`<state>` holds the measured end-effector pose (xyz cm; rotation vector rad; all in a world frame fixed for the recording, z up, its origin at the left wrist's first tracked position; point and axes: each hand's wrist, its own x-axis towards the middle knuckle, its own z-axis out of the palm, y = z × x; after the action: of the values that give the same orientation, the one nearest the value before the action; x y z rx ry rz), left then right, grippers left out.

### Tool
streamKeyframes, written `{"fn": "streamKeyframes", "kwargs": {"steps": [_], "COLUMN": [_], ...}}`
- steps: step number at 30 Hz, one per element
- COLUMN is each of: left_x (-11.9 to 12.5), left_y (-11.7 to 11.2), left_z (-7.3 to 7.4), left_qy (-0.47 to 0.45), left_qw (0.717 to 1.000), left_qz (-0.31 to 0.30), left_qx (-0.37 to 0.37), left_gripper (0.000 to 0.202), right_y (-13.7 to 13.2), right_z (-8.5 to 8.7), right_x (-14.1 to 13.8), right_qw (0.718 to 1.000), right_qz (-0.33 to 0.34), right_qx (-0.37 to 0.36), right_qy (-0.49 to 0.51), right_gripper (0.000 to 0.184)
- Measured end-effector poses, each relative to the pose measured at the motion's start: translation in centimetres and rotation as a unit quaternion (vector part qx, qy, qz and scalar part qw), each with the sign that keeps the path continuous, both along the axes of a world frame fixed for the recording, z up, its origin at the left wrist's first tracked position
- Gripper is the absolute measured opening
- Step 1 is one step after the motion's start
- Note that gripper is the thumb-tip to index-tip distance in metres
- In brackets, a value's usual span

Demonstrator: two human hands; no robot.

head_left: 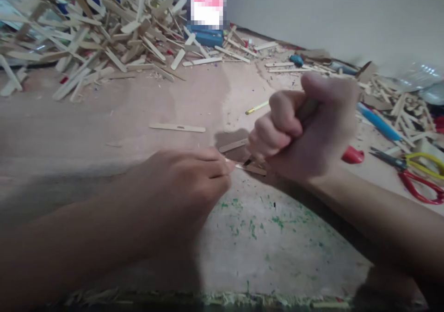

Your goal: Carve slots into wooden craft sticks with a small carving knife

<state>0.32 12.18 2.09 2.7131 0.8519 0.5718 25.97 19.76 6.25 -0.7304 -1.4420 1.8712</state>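
My left hand point(194, 175) is closed, its fingertips pressing a wooden craft stick point(256, 169) down on the table. The far end of that stick juts out to the right of the fingers. My right hand point(301, 127) makes a fist around a tool with a narrow dark tip point(247, 161). This tip meets the stick just right of my left fingertips; most of the tool is hidden in the fist. Just behind lies a second craft stick point(232, 146), partly covered by my right hand. Another craft stick point(176, 127) with a dark mark at its middle lies farther left.
A large heap of craft sticks point(114, 34) fills the back left. Scissors point(404, 164) with red and yellow handles, a red cap-like piece point(353, 154) and a blue tube-shaped object point(379, 121) lie at right. A yellow pencil-like stick point(256, 108) rests behind my right hand.
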Motion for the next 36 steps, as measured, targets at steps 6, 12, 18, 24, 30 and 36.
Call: {"fn": "streamKeyframes", "kwargs": {"steps": [6, 12, 18, 24, 30, 36], "left_x": [-0.2, 0.3, 0.0, 0.4, 0.7, 1.6], "left_y": [0.2, 0.6, 0.1, -0.4, -0.3, 0.5], "left_z": [-0.2, 0.7, 1.7, 1.8, 1.3, 1.4], "left_qy": [-0.043, -0.024, 0.019, 0.033, 0.019, 0.018], "left_qw": [0.999, 0.999, 0.999, 0.993, 0.993, 0.997], "left_qz": [-0.013, -0.021, -0.027, -0.038, -0.01, -0.02], "left_qx": [0.017, 0.037, 0.041, 0.111, 0.116, 0.069], "left_gripper": [0.04, 0.043, 0.041, 0.059, 0.041, 0.035], "right_y": [0.5, 0.7, 0.5, 0.6, 1.4, 1.9], "right_z": [-1.1, -1.1, -0.4, 1.1, 0.3, -1.3], "right_x": [-0.5, -0.5, 0.8, 1.7, 2.1, 2.4], "right_qw": [0.998, 0.996, 0.999, 0.999, 0.999, 0.993], "right_qz": [0.012, 0.02, -0.007, -0.011, -0.022, -0.006], "right_qx": [0.017, -0.016, -0.002, 0.009, 0.037, 0.102], "right_qy": [0.06, 0.083, 0.054, 0.04, 0.03, 0.049], "right_gripper": [0.072, 0.072, 0.077, 0.085, 0.083, 0.071]}}
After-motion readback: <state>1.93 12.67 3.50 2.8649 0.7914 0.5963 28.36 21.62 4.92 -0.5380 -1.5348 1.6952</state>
